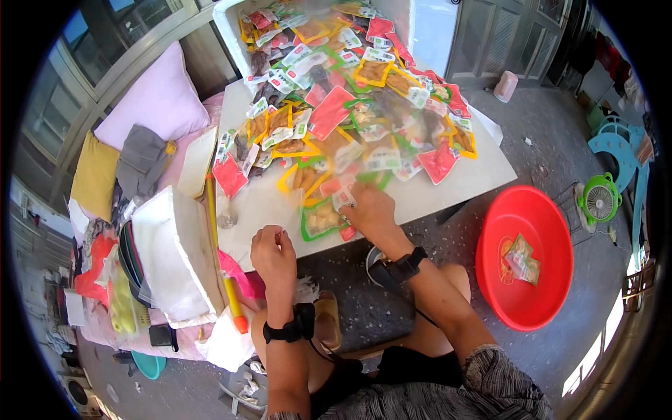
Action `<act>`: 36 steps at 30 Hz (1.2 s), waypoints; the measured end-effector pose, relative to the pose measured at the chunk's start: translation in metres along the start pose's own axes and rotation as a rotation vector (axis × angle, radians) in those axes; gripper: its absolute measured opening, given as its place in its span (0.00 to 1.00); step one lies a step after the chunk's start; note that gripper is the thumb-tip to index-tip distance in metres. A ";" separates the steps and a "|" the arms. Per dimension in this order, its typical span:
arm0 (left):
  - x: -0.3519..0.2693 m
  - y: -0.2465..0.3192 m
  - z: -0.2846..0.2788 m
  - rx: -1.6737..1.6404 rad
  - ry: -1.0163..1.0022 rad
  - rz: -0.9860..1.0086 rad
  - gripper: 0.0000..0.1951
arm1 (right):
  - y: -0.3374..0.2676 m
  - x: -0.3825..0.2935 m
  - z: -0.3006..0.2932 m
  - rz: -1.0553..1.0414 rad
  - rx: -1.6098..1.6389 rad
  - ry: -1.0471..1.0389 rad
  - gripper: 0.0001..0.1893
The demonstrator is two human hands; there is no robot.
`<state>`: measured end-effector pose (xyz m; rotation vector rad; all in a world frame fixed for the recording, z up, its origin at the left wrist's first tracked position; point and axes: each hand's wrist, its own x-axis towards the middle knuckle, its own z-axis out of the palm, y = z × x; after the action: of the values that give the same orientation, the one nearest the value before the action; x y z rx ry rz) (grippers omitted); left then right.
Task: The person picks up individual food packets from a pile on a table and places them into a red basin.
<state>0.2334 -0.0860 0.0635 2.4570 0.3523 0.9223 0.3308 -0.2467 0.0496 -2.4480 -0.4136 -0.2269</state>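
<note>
My right hand (374, 211) grips a small white and pink plastic food packet (344, 195) at the near edge of the heap. Just below that hand lies a green-edged packet (321, 218) with pale pieces inside, near the front edge of the white table (462, 181). At the table's front left, my left hand (274, 256) is raised with its fingers curled. Its palm side is hidden, so I cannot tell whether it holds anything. A large heap of sealed packets (331, 113), with red, yellow and green edging, spreads from an opened white foam box (231, 39) tipped toward me.
On the floor to the right stands a red basin (491, 294) with a few packets (522, 260) inside. A green fan (600, 198) is beyond it. At left, a white foam box (173, 257) and a yellow pole (229, 289) border the table. A bowl (374, 257) sits below the table edge.
</note>
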 end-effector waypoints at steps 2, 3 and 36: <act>0.001 0.000 0.003 0.012 0.028 0.031 0.02 | 0.005 0.002 0.001 -0.034 -0.004 0.011 0.16; 0.001 0.000 0.003 0.020 0.033 0.032 0.02 | 0.010 0.004 0.005 -0.076 0.046 0.099 0.14; -0.030 0.047 0.033 -0.121 -0.195 0.236 0.05 | 0.032 -0.008 -0.024 0.198 1.178 -0.244 0.07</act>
<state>0.2364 -0.1492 0.0497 2.4835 -0.0608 0.7619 0.3335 -0.2874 0.0477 -1.3277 -0.2754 0.3310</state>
